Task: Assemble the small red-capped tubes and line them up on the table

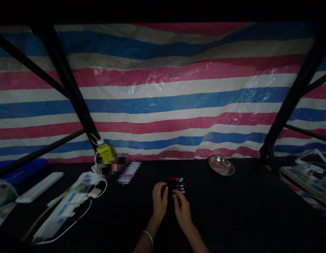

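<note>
Several dark marker pens (pixel 180 186) with white print lie side by side in a row on the black tabletop. The one at the far end of the row has a red part (pixel 173 178). My left hand (pixel 159 202) is at the near left of the row, fingers curled towards the thumb, a bracelet on its wrist. Just right of it, my right hand (pixel 182 210) has its thumb and fingers bent together close to the nearest pens. Whatever sits between the fingers of either hand is too dark to make out.
A shiny round metal dish (pixel 221 166) stands at the back right. On the left are a power strip (pixel 65 207) with white cables, a bottle with a yellow label (pixel 105 153) and a long white box (pixel 40 187). Black frame posts (pixel 281 105) flank a striped sheet (pixel 178 102).
</note>
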`<state>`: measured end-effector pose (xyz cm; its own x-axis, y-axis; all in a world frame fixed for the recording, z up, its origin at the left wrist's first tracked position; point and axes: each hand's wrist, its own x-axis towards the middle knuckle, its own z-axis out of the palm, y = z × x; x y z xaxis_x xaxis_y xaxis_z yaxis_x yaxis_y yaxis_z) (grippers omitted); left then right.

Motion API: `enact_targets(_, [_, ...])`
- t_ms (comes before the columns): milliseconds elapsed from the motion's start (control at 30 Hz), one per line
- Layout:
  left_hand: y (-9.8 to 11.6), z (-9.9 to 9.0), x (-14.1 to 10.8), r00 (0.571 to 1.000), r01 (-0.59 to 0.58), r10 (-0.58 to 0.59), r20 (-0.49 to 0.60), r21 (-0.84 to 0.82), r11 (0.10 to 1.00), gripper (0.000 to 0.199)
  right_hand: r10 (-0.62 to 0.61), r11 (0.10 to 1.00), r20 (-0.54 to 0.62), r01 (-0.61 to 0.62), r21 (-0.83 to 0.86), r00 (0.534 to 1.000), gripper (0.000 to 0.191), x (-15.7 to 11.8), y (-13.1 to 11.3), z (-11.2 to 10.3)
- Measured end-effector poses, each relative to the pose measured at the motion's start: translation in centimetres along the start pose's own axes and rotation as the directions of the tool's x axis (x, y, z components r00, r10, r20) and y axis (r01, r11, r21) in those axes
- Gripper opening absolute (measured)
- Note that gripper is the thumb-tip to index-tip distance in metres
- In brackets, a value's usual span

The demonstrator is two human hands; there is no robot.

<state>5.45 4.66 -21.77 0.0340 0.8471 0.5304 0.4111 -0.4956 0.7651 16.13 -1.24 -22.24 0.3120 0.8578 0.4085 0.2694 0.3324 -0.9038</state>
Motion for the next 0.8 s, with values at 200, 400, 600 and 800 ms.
enact_targets(200, [-1.9, 1.1, 1.1, 0.969, 0.236, -0.242, 0.056, 0.089, 0.968, 0.035, 0.04, 0.976, -0.338, -0.109, -0.188, 0.94, 0.033, 4.3, 3.3, -2.5])
enact_targets(400, [-1.8, 1.7, 0.9, 0.952, 0.188, -0.227, 0.204, 0.197, 0.962, 0.043, -0.051, 0.861, -0.285, -0.103, -0.498, 0.957, 0.031, 6.3, 5.5, -2.7])
enact_targets(600, [-1.3, 1.5, 0.9, 0.944, 0.182, -0.238, 0.227, 0.239, 0.954, 0.045, -0.057, 0.843, -0.218, -0.07, -0.533, 0.974, 0.031, 6.0, 6.0, -2.2])
enact_targets(800, [-0.7, 1.3, 0.8, 0.946, 0.164, -0.219, 0.237, 0.231, 0.959, 0.042, -0.051, 0.886, -0.174, -0.035, -0.462, 0.983, 0.029, 5.9, 5.0, -2.6])
